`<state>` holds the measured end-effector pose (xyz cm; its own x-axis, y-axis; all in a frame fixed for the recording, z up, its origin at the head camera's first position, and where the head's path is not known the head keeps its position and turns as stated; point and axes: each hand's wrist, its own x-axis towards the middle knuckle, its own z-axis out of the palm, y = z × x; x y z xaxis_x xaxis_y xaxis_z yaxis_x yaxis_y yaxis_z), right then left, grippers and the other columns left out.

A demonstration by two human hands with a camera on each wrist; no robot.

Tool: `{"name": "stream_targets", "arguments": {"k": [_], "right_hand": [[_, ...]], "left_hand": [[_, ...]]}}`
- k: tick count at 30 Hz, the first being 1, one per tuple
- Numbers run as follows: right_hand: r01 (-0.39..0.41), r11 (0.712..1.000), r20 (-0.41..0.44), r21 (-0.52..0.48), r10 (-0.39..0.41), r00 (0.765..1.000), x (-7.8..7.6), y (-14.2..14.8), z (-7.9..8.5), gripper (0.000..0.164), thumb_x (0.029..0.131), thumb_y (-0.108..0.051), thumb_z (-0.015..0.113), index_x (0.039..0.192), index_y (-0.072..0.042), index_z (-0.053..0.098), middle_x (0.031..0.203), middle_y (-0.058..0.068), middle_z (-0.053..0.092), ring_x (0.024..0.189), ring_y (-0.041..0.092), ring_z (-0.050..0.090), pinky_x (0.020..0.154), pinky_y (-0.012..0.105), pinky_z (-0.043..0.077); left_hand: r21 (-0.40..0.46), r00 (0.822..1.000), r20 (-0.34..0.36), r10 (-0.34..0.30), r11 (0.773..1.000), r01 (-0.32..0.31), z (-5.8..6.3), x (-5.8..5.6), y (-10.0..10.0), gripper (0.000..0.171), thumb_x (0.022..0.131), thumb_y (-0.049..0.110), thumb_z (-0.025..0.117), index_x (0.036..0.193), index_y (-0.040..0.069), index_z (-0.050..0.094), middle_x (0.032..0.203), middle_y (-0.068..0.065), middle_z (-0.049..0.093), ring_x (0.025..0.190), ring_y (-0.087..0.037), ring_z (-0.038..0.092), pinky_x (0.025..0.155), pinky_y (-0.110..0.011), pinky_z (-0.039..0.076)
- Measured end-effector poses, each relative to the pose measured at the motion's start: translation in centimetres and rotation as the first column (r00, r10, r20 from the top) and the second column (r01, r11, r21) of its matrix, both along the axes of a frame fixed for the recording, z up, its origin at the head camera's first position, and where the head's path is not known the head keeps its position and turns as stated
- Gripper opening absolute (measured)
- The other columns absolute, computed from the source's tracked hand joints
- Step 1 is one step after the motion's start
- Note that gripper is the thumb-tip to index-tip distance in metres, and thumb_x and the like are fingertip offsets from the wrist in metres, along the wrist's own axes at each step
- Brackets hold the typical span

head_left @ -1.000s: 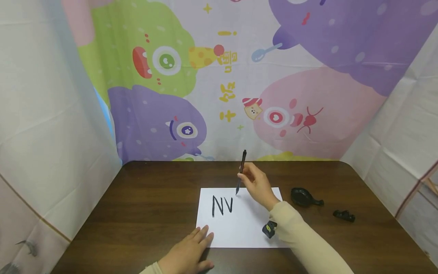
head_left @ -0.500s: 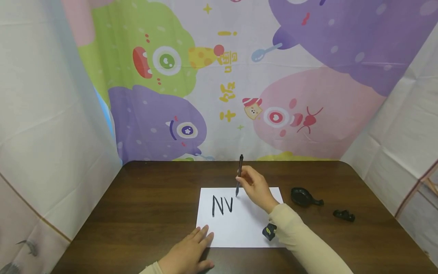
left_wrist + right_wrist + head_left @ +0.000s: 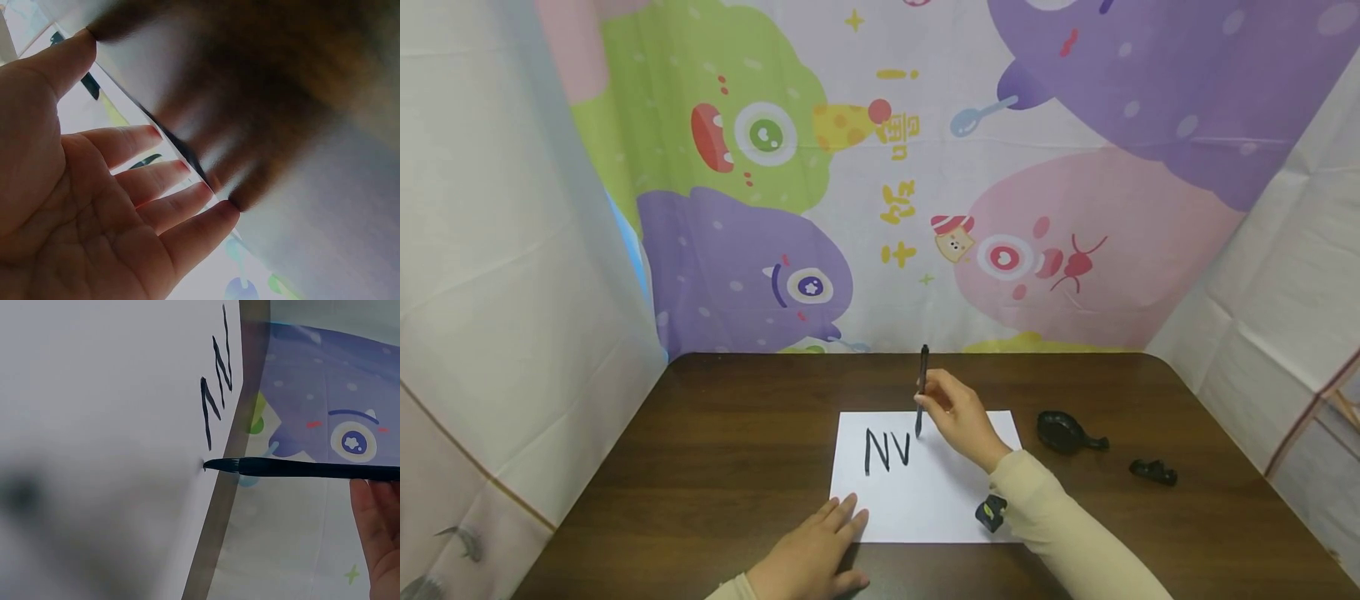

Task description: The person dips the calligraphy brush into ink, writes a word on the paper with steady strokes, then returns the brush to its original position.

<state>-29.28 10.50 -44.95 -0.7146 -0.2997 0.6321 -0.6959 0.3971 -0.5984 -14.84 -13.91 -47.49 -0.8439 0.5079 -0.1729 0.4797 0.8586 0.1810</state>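
Observation:
A brush pen [image 3: 922,392] with a dark handle is pinched between the thumb and fingers of my right hand [image 3: 958,417]. It stands almost upright over the sheet of white paper [image 3: 925,508]. In the right wrist view its dark bristle tip [image 3: 215,465] appears to touch the paper, beside black strokes [image 3: 207,412]. From the head these strokes read as an "N" and a "V" [image 3: 901,450], left of the tip. My left hand [image 3: 816,546] lies with spread fingers on the paper's lower left corner; the left wrist view shows the palm [image 3: 94,206] and straight fingers.
Right of the paper lie a black dish with a short handle [image 3: 1062,432] and a small black bumpy piece like a brush rest [image 3: 1153,472]. A black device [image 3: 991,513] sits at my right wrist. Behind the brown table [image 3: 715,467] hangs a cartoon-printed cloth [image 3: 895,308].
My right hand has come slightly down and left, bringing the brush tip lower on the paper and the handle more upright. The strokes look the same, and my left hand has stayed put.

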Motion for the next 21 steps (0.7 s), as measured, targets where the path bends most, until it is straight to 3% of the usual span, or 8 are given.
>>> {"name": "stream_targets", "arguments": {"k": [13,21], "right_hand": [[-0.014,1.0,-0.002,0.004,0.014,1.0,0.58,-0.01,0.02,0.019,0.09,-0.007,0.068,0.106,-0.01,0.06,0.086,0.003,0.069,0.074,0.008,0.062,0.066,0.023,0.055],[-0.033,0.999,0.042,0.013,0.033,0.999,1.03,0.19,0.13,0.017,0.092,-0.008,0.067,0.107,-0.012,0.059,0.087,0.002,0.067,0.074,0.006,0.061,0.067,0.023,0.056]], "left_hand": [[-0.003,1.0,-0.003,0.001,1.0,-0.001,0.03,0.01,0.01,0.077,0.084,0.056,0.067,0.145,0.013,0.049,0.154,-0.015,0.042,0.137,-0.04,0.044,0.104,-0.054,0.046],[0.002,1.0,-0.011,0.001,1.0,-0.001,0.06,0.04,0.07,0.076,0.084,0.056,0.067,0.144,0.013,0.049,0.153,-0.015,0.042,0.136,-0.041,0.045,0.102,-0.055,0.047]]}}
